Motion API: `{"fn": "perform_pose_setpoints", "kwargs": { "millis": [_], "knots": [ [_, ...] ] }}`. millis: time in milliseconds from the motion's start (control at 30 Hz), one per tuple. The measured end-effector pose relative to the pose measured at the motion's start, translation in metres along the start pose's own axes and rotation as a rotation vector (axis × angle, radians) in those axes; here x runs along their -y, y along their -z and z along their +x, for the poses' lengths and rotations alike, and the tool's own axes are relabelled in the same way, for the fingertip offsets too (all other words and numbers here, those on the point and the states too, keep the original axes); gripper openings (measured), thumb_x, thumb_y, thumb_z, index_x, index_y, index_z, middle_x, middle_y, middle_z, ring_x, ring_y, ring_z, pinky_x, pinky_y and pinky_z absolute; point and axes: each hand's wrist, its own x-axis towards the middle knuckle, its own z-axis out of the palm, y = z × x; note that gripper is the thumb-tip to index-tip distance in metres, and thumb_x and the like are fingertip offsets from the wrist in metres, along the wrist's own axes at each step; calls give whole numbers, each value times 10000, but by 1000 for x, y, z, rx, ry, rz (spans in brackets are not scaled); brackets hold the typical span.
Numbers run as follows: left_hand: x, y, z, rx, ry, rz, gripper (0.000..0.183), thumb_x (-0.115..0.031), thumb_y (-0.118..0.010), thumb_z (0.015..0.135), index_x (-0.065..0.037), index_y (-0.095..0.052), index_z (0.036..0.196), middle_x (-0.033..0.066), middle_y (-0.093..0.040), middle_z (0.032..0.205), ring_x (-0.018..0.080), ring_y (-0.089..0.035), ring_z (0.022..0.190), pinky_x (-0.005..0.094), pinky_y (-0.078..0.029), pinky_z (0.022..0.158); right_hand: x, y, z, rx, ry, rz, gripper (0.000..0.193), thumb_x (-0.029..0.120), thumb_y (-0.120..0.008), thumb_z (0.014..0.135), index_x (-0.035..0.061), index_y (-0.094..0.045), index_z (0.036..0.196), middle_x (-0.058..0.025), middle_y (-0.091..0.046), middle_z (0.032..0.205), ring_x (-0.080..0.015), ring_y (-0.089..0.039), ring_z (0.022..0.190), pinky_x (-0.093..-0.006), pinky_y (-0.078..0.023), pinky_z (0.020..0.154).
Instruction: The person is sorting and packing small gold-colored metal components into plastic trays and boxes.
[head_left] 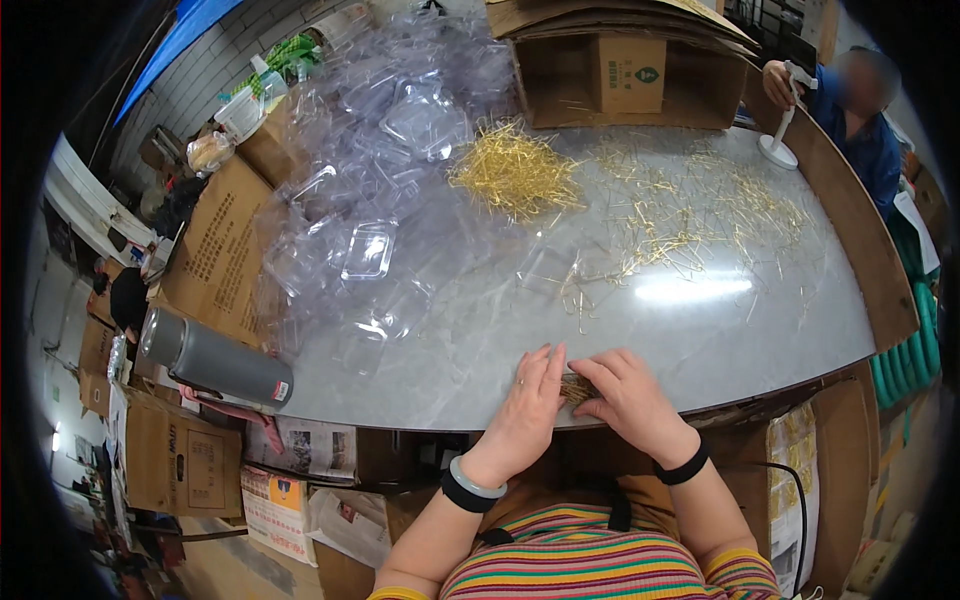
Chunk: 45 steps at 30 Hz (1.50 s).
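At the table's near edge, my left hand presses with long, straight fingers against the left side of a small bundle of thin golden-brown wire pieces. My right hand curls its thumb and fingers around the bundle's right side. Part of the bundle is hidden by the fingers. Farther back lies a dense pile of gold wire hooks. Loose gold wire hooks are scattered to the right of it, some reaching toward my hands.
Clear plastic boxes heap over the left side. A grey bottle lies near the left edge. Cardboard borders the grey table on the right; an open carton stands behind. A co-worker's hand grips a white stand.
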Motion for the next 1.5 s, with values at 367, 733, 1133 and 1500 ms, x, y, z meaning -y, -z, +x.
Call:
{"fn": "perform_pose_setpoints", "kwargs": {
  "millis": [367, 733, 1133, 1500],
  "knots": [
    [-2, -2, -5, -21, 133, -144, 733, 61, -499, 919, 54, -156, 1566, 334, -361, 1467, 506, -402, 1346, 483, -350, 1153, 28, -41, -8, -186, 71, -301, 448, 84, -595, 835, -54, -597, 1261, -198, -596, 1298, -358, -544, 1273, -453, -441, 1089],
    [9, 78, 41, 85, 527, -384, 340, -160, -642, 975, 58, -586, 1229, 186, -633, 1166, 274, -662, 1056, 346, -568, 849, -10, -6, -13, -313, -26, -158, 337, -20, -622, 789, -6, -642, 1126, -153, -643, 1171, -347, -613, 1153, -422, -514, 986],
    [65, 45, 122, 13, 1176, -931, 395, -335, -666, 976, 51, -587, 985, 187, -690, 852, 284, -734, 717, 294, -582, 516, -5, 3, -18, -342, -60, -58, 372, 58, -686, 866, 17, -605, 1228, -200, -551, 1345, -400, -513, 1274, -458, -458, 1054],
    [37, 90, 30, -40, 1065, -1190, 249, -133, -633, 949, 36, -570, 779, 279, -694, 999, 377, -742, 884, 375, -639, 686, 0, 0, -21, -457, -54, -44, 351, -14, -678, 841, 73, -676, 1181, -159, -606, 1300, -388, -549, 1228, -437, -483, 1000]
  ]
}}
